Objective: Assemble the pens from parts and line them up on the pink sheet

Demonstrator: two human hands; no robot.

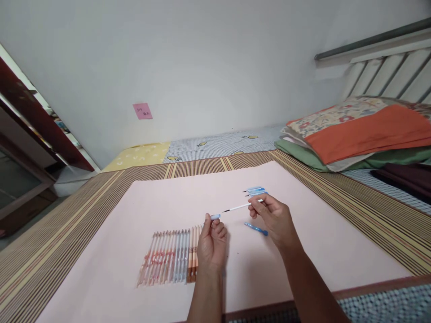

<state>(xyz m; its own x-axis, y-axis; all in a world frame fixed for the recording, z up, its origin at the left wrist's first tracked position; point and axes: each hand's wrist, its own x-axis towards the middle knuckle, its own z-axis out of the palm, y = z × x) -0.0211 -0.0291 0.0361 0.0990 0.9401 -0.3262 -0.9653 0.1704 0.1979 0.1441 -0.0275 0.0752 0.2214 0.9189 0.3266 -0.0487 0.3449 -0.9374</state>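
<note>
My left hand point(213, 242) is closed on a short light-blue pen barrel piece point(215, 216), pinched between thumb and fingers with its end toward the right. In my right hand point(271, 215) a thin white pen refill point(239, 207) is pinched near its rear; the dark tip points left, just short of the blue piece and apart from it. A darker blue pen part point(256, 229) lies on the pink sheet below my right hand. Beyond that hand are several blue pen parts and refills point(253, 190). Left of my left wrist, several pens point(164, 258) lie side by side, some partly hidden.
The large pale pink sheet point(111, 269) covers a striped mat point(84, 197). Folded bedding with an orange and floral cover point(367, 134) is piled at the right back. Behind stands a white wall with a pink note point(142, 111); a doorway is at the left.
</note>
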